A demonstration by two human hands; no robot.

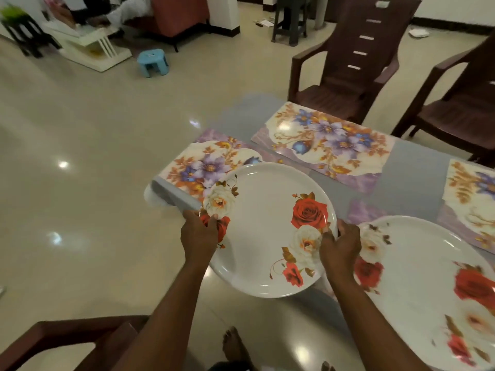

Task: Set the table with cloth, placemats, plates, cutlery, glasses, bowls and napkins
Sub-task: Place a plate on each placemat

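Placemats lie spread; both hands, left (199, 234) and right (340, 245), grip a round white rose-printed plate (267, 228) above the tabletop's (409, 167) corner; cutlery, glasses, bowls, napkins remain.

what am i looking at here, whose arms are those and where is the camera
There is no machine here. The camera sits on a person's head and looks forward and down, so the two arms coming up from the bottom edge are that person's own.

The left hand and right hand each grip one side of the rim of a white plate with red and cream roses. It hangs over the near corner of a grey table, partly above a floral placemat.

A second plate of the same pattern lies to the right. Two more floral placemats show: one further back, and one at the right edge. Two brown plastic chairs stand behind the table, and a pale tiled floor is all round.
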